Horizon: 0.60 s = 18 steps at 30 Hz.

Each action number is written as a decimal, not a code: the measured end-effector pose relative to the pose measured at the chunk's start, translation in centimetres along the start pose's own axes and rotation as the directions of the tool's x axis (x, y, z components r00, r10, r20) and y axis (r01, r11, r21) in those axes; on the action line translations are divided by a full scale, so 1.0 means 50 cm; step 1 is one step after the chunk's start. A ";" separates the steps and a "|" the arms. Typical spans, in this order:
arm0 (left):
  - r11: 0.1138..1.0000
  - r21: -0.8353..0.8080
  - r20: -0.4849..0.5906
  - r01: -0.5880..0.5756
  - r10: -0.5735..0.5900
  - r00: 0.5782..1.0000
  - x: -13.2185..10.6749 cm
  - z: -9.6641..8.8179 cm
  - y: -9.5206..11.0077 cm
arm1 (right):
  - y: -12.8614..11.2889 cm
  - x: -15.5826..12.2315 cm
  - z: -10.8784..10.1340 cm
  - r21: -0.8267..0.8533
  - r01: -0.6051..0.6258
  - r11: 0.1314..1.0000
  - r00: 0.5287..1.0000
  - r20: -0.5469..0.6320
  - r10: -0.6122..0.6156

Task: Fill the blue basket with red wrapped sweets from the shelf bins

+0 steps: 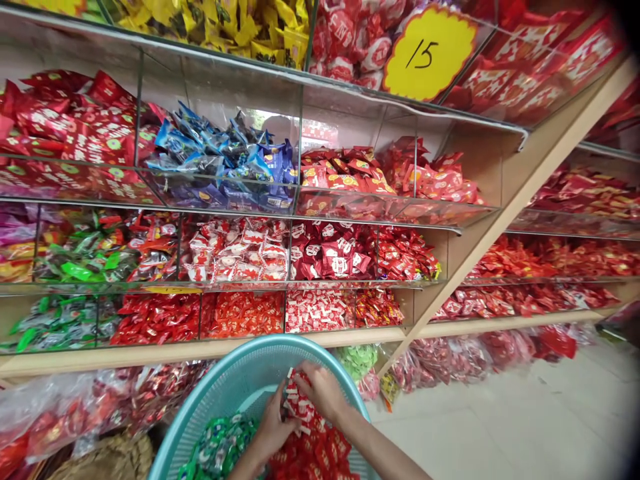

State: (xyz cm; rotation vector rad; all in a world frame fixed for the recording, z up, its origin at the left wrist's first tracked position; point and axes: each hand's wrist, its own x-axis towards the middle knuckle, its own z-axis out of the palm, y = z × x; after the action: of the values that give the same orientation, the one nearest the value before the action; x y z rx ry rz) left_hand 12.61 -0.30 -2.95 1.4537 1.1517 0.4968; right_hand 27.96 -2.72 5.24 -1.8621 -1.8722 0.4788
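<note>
A teal plastic basket (235, 373) sits low in front of me, holding green-and-white wrapped candies (215, 447) on the left and red-and-white wrapped candies (320, 453) on the right. My left hand (273, 430) and my right hand (323, 393) are both inside the basket, fingers curled around a bunch of the red-and-white candies (297, 403) between them.
Tiered clear-fronted shelves (300, 207) of wrapped sweets fill the wall ahead: red, blue (225, 157), green (85, 257) and yellow packs. A yellow price tag (430, 53) reads 15. Bagged candy lies under the bottom shelf. Pale tiled floor (525, 427) lies to the right.
</note>
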 end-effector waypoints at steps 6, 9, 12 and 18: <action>0.999 -0.035 -0.010 -0.007 0.007 1.000 0.002 -0.001 0.000 | -0.028 0.017 0.016 -0.286 0.110 0.952 0.990 0.111 -0.082; 0.999 -0.034 -0.015 -0.022 0.021 1.000 0.001 0.000 0.001 | -0.030 0.021 0.015 -0.301 0.135 0.944 0.989 0.104 -0.108; 0.998 -0.041 -0.021 -0.039 0.038 0.999 0.002 0.004 0.000 | -0.023 0.020 0.011 -0.275 0.149 0.950 0.988 0.075 -0.133; 0.997 -0.036 0.011 -0.070 0.071 0.997 -0.003 0.005 0.011 | -0.011 0.011 -0.007 -0.154 0.085 0.984 0.996 0.026 -0.082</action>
State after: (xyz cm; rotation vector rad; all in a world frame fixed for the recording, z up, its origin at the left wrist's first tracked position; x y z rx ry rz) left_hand 12.96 -0.45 -2.45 1.4687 1.0796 0.5539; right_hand 27.71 -2.21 5.86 -1.8729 -2.0428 0.3327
